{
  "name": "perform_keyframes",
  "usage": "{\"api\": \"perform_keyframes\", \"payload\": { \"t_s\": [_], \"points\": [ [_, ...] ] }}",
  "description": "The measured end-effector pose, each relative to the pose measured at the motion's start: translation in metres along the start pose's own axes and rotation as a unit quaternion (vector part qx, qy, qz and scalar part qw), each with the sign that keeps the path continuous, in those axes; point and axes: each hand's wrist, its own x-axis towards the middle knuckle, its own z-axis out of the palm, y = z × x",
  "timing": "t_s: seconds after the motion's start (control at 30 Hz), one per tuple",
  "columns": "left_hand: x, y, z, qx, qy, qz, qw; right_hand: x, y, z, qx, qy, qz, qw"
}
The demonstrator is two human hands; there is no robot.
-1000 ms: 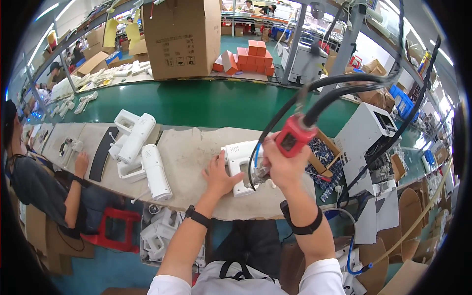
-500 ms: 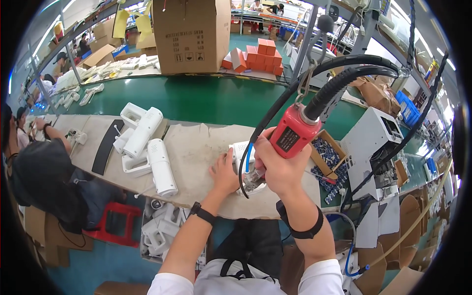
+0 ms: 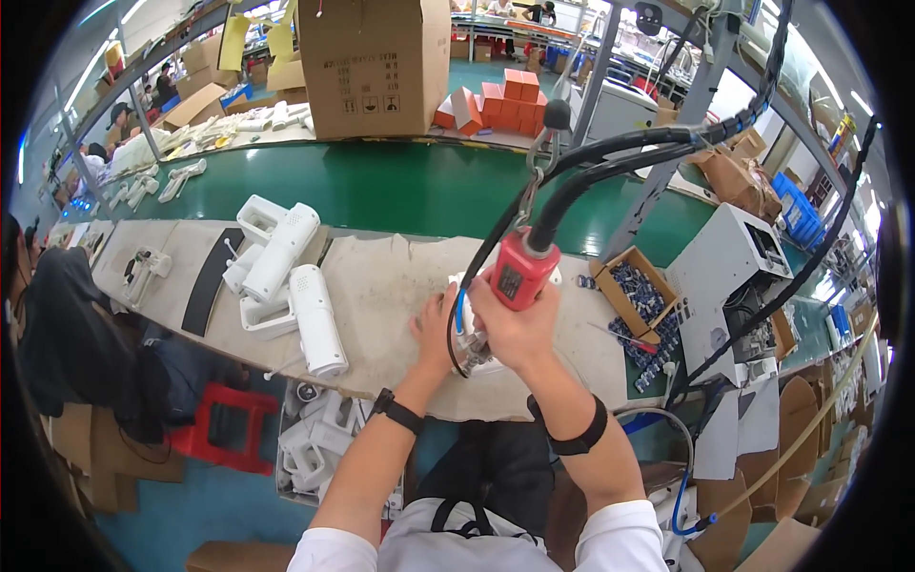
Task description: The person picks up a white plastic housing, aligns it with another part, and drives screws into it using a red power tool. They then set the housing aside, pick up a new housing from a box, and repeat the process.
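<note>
Red tool (image 3: 524, 272) in smooth plastic with a soft gloss; above it, chain (image 3: 536, 178) of dull, shiny-edged metal and cables (image 3: 610, 170) in black, rubber-like sheathing. White housings (image 3: 281, 253) of smooth, satin plastic. Bench cover (image 3: 381, 276) matt, paper-like, smudged, ragged along the far edge. Green belt (image 3: 381, 191) smooth and glossy, with bright reflections. Carton (image 3: 376, 67) of plain matt cardboard. Stool (image 3: 197, 429) in smooth red plastic. Sleeves (image 3: 329, 551) of matt white cloth, softly creased.
</note>
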Motion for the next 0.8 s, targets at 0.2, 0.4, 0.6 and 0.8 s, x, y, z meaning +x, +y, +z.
{"api": "perform_keyframes", "payload": {
  "t_s": [0.2,0.4,0.6,0.8],
  "points": [
    [-0.005,0.008,-0.017,-0.086,0.035,0.010,0.996,0.025,-0.073,-0.033,0.026,0.057,0.005,0.998],
    [-0.065,0.026,-0.111,-0.183,0.014,-0.175,0.967,-0.013,-0.016,-0.087,-0.141,0.255,-0.312,0.905],
    [-0.108,0.046,-0.229,-0.258,0.014,-0.247,0.934,-0.109,0.020,-0.076,-0.228,-0.021,-0.009,0.973],
    [-0.108,0.035,-0.255,-0.335,-0.118,-0.116,0.928,-0.116,0.048,-0.079,0.102,-0.197,0.267,0.938]
  ]
}}
